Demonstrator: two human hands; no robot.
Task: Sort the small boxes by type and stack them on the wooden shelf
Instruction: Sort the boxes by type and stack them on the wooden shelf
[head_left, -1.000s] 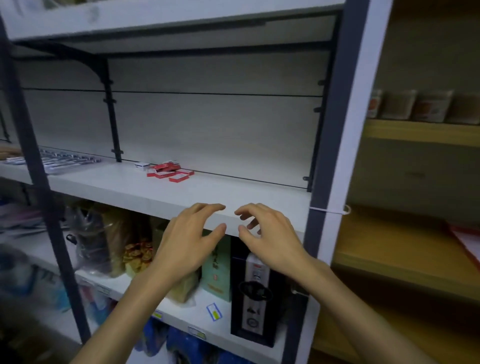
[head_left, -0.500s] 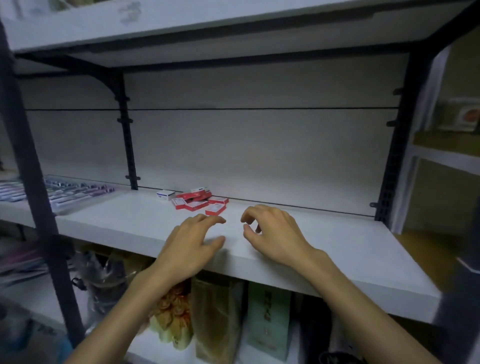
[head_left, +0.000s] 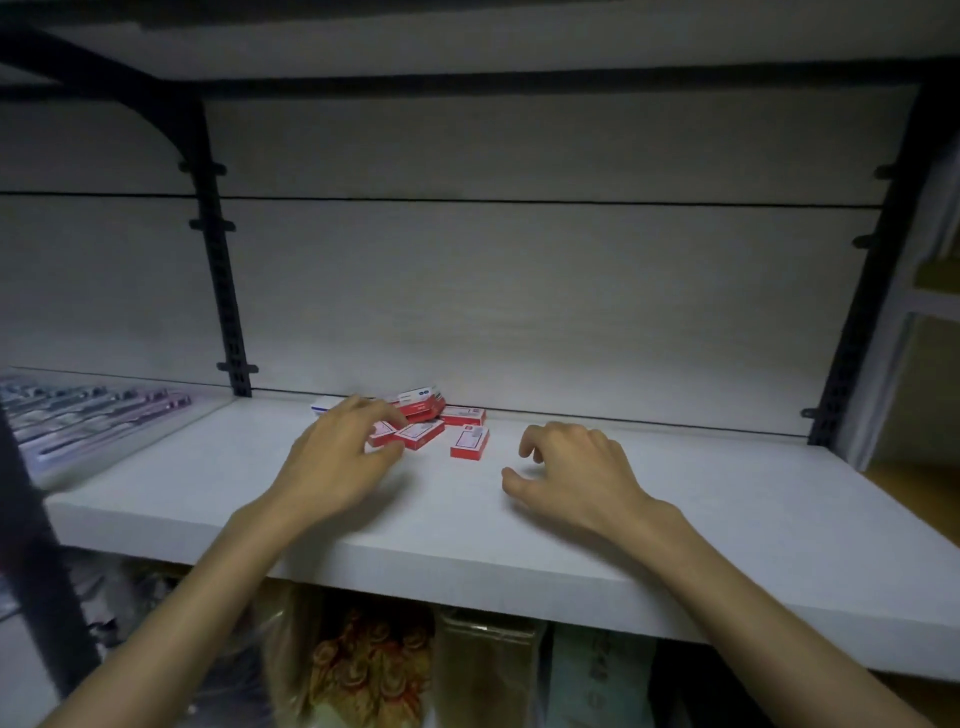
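Left hand (head_left: 337, 462): fingers (head_left: 363, 410) loosely spread and bent, holding nothing, tips over the near edge of the red small boxes (head_left: 421, 434). Right hand (head_left: 576, 473): fingers (head_left: 540, 441) loosely curled and apart, holding nothing, above the shelf (head_left: 675, 519), just right of one separate red box (head_left: 469, 441). Beyond the left fingertips, more red boxes lie piled against the back panel; a white box (head_left: 326, 404) lies behind them. Far left: flat packaged items (head_left: 78, 415), blurred
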